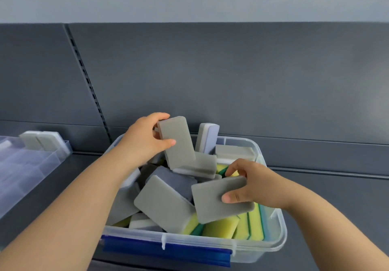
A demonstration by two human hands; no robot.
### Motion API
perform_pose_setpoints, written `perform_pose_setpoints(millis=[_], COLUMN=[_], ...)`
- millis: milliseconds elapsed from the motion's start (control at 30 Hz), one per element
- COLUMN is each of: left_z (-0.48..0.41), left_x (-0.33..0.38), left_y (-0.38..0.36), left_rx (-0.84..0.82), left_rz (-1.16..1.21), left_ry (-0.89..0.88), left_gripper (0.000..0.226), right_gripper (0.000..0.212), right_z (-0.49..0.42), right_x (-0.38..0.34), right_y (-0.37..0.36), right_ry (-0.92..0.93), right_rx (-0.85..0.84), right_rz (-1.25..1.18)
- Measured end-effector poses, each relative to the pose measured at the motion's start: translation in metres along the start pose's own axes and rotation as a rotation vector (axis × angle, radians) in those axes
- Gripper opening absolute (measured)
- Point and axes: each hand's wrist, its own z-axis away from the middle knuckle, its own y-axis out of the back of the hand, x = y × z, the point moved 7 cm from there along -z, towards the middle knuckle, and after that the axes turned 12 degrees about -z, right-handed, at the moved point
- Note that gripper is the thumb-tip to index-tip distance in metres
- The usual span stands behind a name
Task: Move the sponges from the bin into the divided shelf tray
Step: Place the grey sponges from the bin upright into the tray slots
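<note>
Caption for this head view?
Left hand grips the upper sponge, right hand the lower sponge, at the bin; divided tray at left.

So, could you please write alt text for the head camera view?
A person's left-hand grip holds a raised grey sponge and the right-hand grip pinches a lower grey sponge over a clear bin of grey and yellow-green sponges. At far left, a divided tray holds standing grey sponges.

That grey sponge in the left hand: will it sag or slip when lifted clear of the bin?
Probably light: the left hand holds the grey sponge up by one end. It looks fairly stiff: flat, with no visible sag. Its matte surface suggests little slip.
</note>
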Motion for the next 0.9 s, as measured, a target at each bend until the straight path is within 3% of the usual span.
perform_pose_setpoints(millis=[100, 167, 233, 367, 533, 767, 900], left_z=[0.004, 0.007, 0.006, 0.000, -0.004, -0.002, 0.000], left_x=[-0.002, -0.003, -0.004, -0.002, -0.002, 0.002, 0.008], left_y=[-0.011, -0.019, -0.021, -0.016, -0.006, 0.014, 0.023], left_rx=[-0.118, -0.154, -0.143, -0.125, -0.073, -0.029, -0.072], left_rz=[0.077, 0.169, 0.254, 0.284, 0.261, 0.294, 0.259], left_ry=[0.014, 0.016, 0.012, 0.000, -0.019, -0.070, -0.128], left_gripper=[0.088, 0.092, 0.092, 0.068, 0.043, 0.039, 0.049], right_gripper=[0.042, 0.041, 0.037, 0.036, 0.033, 0.030, 0.035], right_z=[-0.001, -0.001, 0.001, 0.010, 0.009, -0.004, -0.001], right_x=[-0.004, -0.006, -0.008, -0.027, -0.051, -0.063, -0.073], right_y=[0.017, 0.031, 0.049, 0.076, 0.072, 0.059, 0.071], right_ry=[0.080, 0.155, 0.230, 0.358, 0.394, 0.287, 0.297], right_rx=[0.129, 0.230, 0.353, 0.514, 0.514, 0.417, 0.456], right_rz=[-0.253, -0.523, -0.635, -0.551, -0.476, -0.610, -0.429])
